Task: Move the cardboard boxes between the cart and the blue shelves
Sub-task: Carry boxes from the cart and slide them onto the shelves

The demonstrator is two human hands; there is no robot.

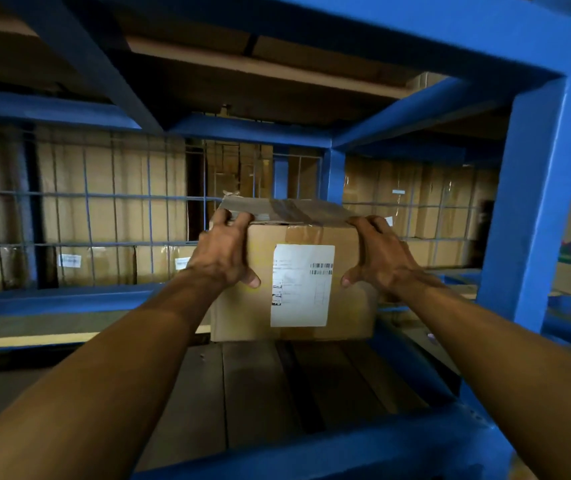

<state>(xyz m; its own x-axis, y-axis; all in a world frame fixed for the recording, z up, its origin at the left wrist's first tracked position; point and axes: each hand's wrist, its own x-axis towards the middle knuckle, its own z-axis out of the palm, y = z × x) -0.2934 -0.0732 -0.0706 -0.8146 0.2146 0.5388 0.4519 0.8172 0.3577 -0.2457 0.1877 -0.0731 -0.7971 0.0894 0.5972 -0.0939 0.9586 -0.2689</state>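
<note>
A brown cardboard box [298, 216] with a taped top and a white label on its near face sits deep inside a bay of the blue shelves [533, 202], resting on dark wooden boards [277, 393]. My left hand [223, 254] grips the box's upper left corner, fingers over the top edge and thumb on the front. Opposite it, my right hand [379, 256] holds the upper right corner the same way. Both arms are stretched forward into the bay. The cart is not in view.
A blue wire mesh [104, 209] closes the back of the bay, with several stacked cardboard boxes [114, 188] behind it. More boxes [426, 206] stand behind the mesh on the right. A blue front rail [329, 448] runs below my arms. Blue beams cross overhead.
</note>
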